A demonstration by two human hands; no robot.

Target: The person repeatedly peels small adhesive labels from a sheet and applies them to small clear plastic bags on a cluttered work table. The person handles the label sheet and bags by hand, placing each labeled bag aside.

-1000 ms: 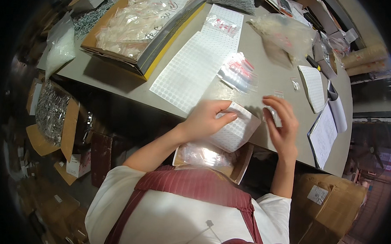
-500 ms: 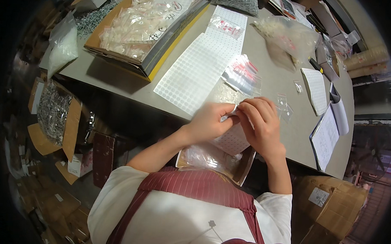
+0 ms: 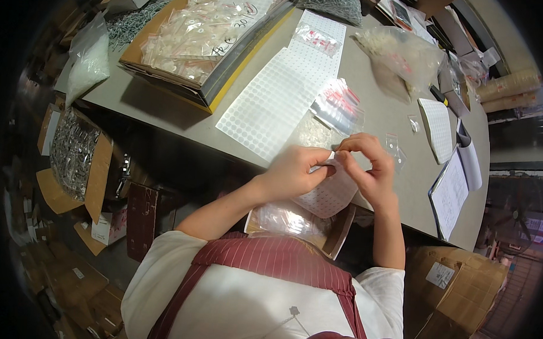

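Observation:
My left hand (image 3: 296, 171) and my right hand (image 3: 372, 172) meet just over the table's front edge, both with fingers pinched together. Between the fingertips is something small and whitish, too small to make out. Below them a white sheet of small dots (image 3: 327, 195) slants down toward my lap. Small pale pieces (image 3: 316, 133) lie in a heap just beyond my fingers. Beside the heap rests a stack of clear zip bags with red strips (image 3: 339, 103). A sheet of round white stickers (image 3: 258, 115) lies flat, left of the heap.
A carton of filled small bags (image 3: 183, 44) stands at the left on the grey table (image 3: 393, 114). A bag of white grains (image 3: 88, 64) sits beside it. A clipboard (image 3: 453, 191) and small zip bags (image 3: 395, 151) lie right. An open box (image 3: 293, 224) is at my lap.
My right hand has shifted slightly right, its fingers more bent and lifted from the left hand's. More of the dotted sheet below shows. My left hand has barely moved.

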